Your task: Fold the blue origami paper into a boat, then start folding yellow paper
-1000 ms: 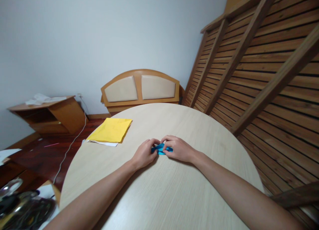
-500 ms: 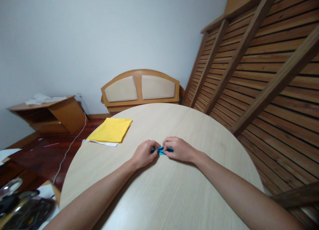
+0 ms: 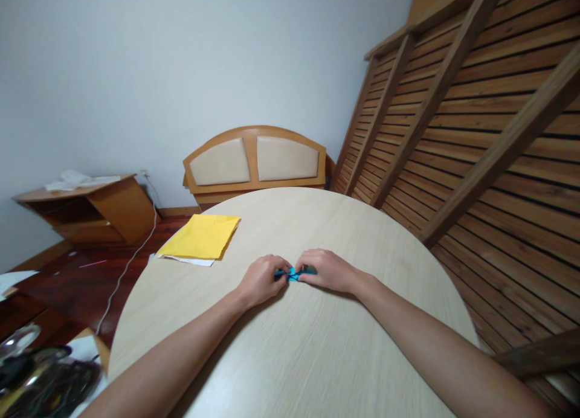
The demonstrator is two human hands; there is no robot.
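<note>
Both hands meet near the middle of the round table [image 3: 317,351], pinching a small piece of blue paper [image 3: 293,275] between them. From one side the left hand [image 3: 261,279] has its fingers curled tightly onto the paper, and the right hand [image 3: 327,270] grips the other side the same way — only a thin strip of blue shows between the fingertips, lying low against the tabletop. Further off to the left, near the table's edge, a stack of yellow paper [image 3: 202,236] rests on a white sheet [image 3: 188,260], well apart from the hands. Beyond the table stands a padded headboard [image 3: 255,162] against the wall, with a low wooden cabinet [image 3: 86,209] to its left and a slatted wooden frame [image 3: 471,116] leaning on the right.
</note>
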